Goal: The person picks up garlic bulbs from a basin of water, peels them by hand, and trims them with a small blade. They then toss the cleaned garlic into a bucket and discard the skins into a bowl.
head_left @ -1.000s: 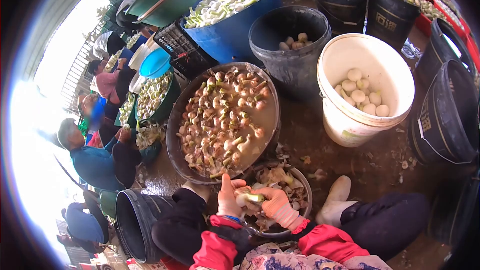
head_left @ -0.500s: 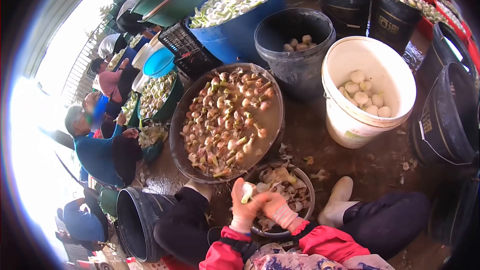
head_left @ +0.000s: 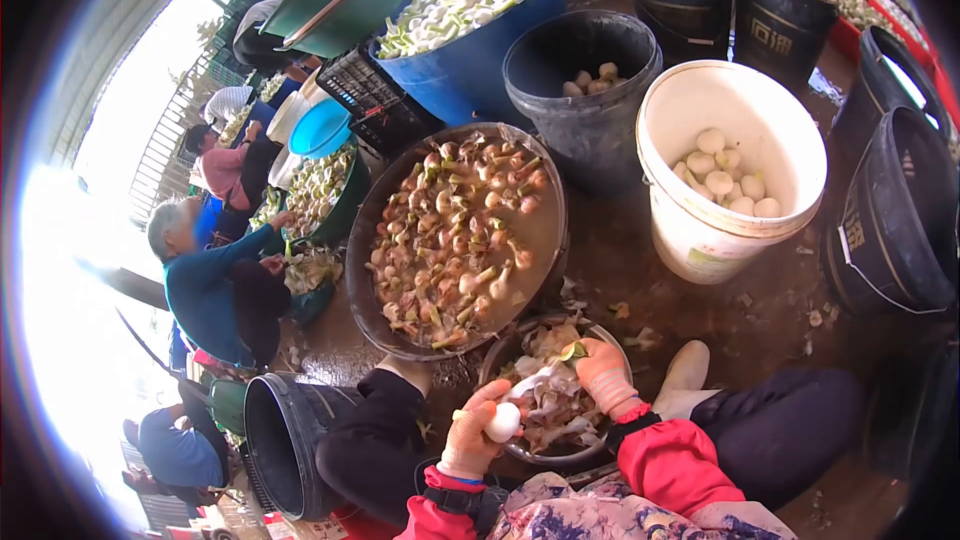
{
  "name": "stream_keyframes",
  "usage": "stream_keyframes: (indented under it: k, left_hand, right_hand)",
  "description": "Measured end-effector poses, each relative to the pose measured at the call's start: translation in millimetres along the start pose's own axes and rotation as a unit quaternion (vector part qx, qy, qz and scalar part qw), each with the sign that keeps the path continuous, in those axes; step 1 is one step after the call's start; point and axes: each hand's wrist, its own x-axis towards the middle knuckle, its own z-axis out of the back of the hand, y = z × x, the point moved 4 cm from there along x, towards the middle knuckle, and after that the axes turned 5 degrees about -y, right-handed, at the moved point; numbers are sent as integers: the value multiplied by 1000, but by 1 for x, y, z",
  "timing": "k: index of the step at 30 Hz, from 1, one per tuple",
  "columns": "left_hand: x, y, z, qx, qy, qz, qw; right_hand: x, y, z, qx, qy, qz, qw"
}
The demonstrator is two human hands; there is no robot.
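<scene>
My left hand [head_left: 472,439], in a pink glove, grips a peeled white bulb [head_left: 502,422] low in the view, over my left knee. My right hand [head_left: 603,373], also gloved, holds a strip of peel and a small knife [head_left: 540,376] above a metal bowl [head_left: 600,337] full of peelings. The two hands are apart. Just beyond them lies a wide dark basin [head_left: 362,270] of unpeeled bulbs soaking in murky water.
A white bucket [head_left: 690,240] with peeled bulbs stands right of the basin. Behind it are a grey bucket [head_left: 590,145], a blue tub [head_left: 470,65] and several black buckets [head_left: 885,230]. An empty black bucket [head_left: 275,440] lies by my left leg. Other people [head_left: 205,285] sit working at left.
My hands were together on the bulb over the bowl. Now they have parted: the left has dropped lower with the peeled bulb, the right has drawn away rightward with the peel.
</scene>
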Motion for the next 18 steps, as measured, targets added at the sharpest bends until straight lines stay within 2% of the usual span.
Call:
stream_keyframes:
  k: [1,2,3,4,5,6,7,8,10,11,13,15,16,17,18]
  left_hand:
    - [-2,3,6,0,-2,1,1000]
    - [-3,0,16,67,-42,-77,994]
    - [-2,-4,29,134,-81,-155,976]
    - [8,3,60,18,-138,-112,984]
    - [7,2,67,-104,-216,-67,969]
    - [14,5,80,-56,-226,-135,963]
    - [19,8,94,-7,-235,-203,951]
    - [20,2,96,-8,-239,-206,949]
    - [24,0,109,-268,-280,-84,918]
    - [23,-3,116,-269,-282,-90,917]
    - [27,-7,120,-313,-190,-70,928]
    - [23,-12,104,-299,-212,-61,928]
    - [27,-9,102,-295,-213,-43,930]
    - [32,-6,96,-291,-212,-23,933]
    - [33,-8,81,-288,-228,-7,930]
  right_hand:
    - [2,-6,1,-77,-13,-13,997]
    - [3,-9,4,-155,-26,-23,987]
    - [2,-8,7,-155,-26,-21,987]
    - [0,-5,11,-133,-35,-2,990]
    - [-5,2,13,-111,-42,16,993]
    - [-15,22,18,-52,-17,-11,998]
    - [-17,23,16,-51,-13,-8,999]
    - [-19,25,19,-9,-36,38,999]
    - [-16,25,25,83,-68,143,984]
    - [-15,28,29,184,-58,100,976]
    - [-21,38,27,321,40,-11,946]
    - [-39,66,25,82,98,24,992]
    - [-38,58,15,-87,179,61,978]
    - [-39,47,2,-138,218,146,955]
    - [-43,51,-7,-238,248,141,928]
